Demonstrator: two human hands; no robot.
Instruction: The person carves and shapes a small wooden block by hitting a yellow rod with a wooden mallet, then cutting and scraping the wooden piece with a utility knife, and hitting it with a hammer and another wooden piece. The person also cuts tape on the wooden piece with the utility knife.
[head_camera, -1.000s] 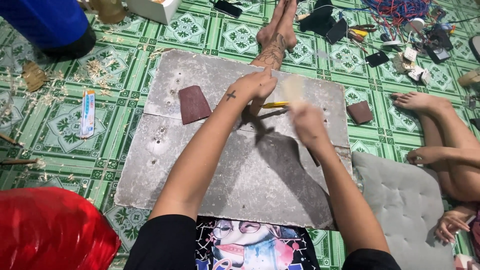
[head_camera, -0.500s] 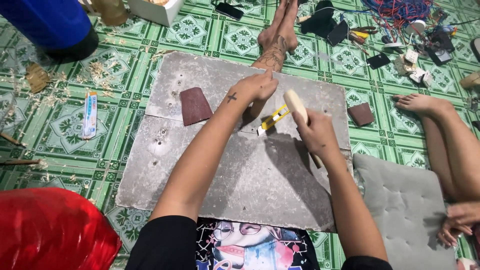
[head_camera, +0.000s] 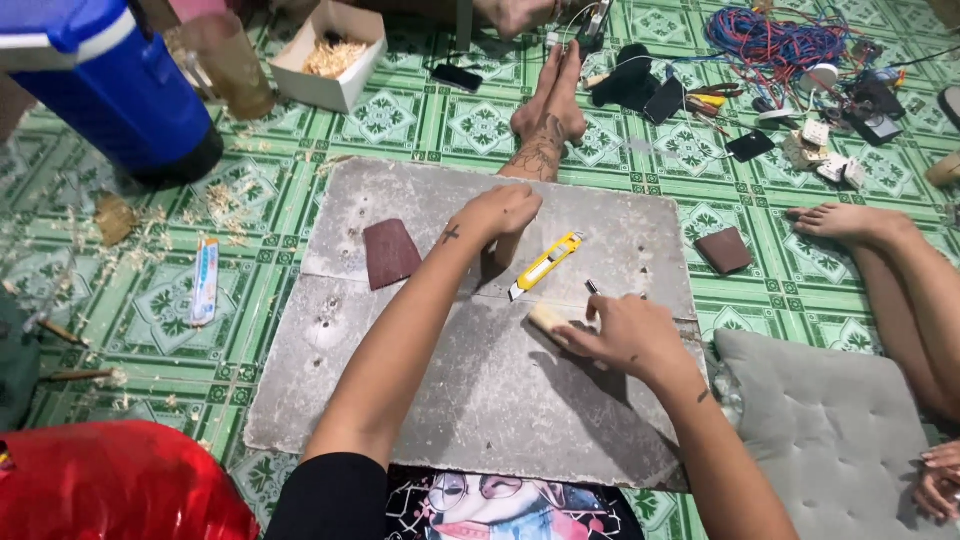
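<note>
Pale wooden piece (head_camera: 548, 320) gripped in right hand (head_camera: 625, 335), fingers closed around it, pressed low onto grey board (head_camera: 480, 400) for support. Left hand (head_camera: 500, 212) fisted, bracing on board beside yellow utility knife (head_camera: 545, 265), empty as far as visible.

knife (head_camera: 545, 264) on board (head_camera: 420, 400) between hands; sandpaper (head_camera: 390, 252) left (cushion (head_camera: 830, 430) right)
</note>
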